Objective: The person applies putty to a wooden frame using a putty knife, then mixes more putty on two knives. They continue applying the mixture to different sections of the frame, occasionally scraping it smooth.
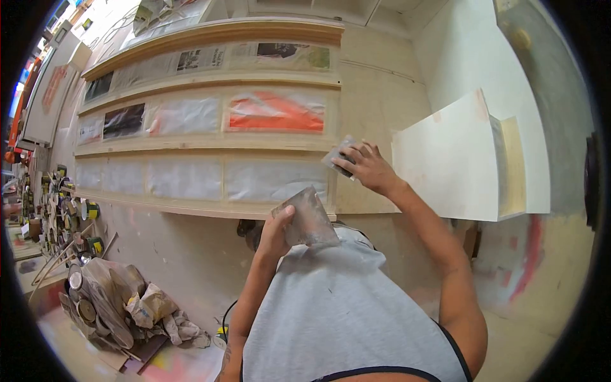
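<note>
A small grey scraper blade [339, 155] is pinched in the right hand [368, 167], fingers curled closed over it, and pressed against the right end of a large wooden panelled piece [210, 146] that lies on the floor. The right arm stretches out from the body to reach it. The left hand [275, 232] is closed around a second, wider grey plate [307, 218], smeared and dull, held up near the chest above the grey sleeveless shirt [344, 312], just short of the panelled piece's nearer edge.

The panelled piece has raised timber rails and recessed fields covered with pale sheets, newsprint and an orange-red sheet [277, 112] just up from the right hand. Just beside its right end, a white board [449, 159] stands on edge. Along the left of the floor sits a heap of crumpled paper and rags [149, 305], with round tins and rolls of tape [67, 216] scattered well apart from both hands.
</note>
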Available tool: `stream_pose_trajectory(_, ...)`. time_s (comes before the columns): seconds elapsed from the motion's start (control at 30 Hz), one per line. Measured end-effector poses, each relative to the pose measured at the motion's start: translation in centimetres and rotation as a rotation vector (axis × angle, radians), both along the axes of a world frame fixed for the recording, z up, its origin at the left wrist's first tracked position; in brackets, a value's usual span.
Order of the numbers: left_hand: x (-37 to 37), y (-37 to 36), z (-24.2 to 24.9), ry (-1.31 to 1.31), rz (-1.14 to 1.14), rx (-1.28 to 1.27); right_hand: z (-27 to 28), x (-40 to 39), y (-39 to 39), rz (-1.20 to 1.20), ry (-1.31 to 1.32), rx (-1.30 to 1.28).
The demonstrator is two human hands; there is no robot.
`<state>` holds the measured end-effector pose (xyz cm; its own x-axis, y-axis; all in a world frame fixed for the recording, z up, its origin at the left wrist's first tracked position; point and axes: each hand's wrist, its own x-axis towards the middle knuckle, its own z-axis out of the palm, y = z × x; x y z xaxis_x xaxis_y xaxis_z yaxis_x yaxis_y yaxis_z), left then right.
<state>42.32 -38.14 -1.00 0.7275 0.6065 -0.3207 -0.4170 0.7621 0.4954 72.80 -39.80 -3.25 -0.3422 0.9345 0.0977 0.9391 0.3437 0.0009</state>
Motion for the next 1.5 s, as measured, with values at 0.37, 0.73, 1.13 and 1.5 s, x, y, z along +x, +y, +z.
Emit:
stream_pose_trajectory(0.37, -1.5, -1.2, -2.7, 0.004, 0.097, -0.102, 4.0, 1.8, 1.6, 0.075, -0.308, -0.443)
stream_pose_trajectory(0.73, 3.9, -1.4, 1.2, -0.244, 0.101, -0.432, 6.8, -11.5, -4.2, -0.043, 1.165, 0.212)
stream_pose_trajectory(1.13, 5.5, 0.3, 4.8, 0.201, 0.296, 0.255, 13.6, -9.3, -7.4, -0.837, 1.990, -0.017)
stream_pose_trajectory(1.5, 3.9, 0.3, 5.6, 0.454, 0.047, 0.900, 13.0, -8.4, -5.2, -0.818, 1.936, -0.158)
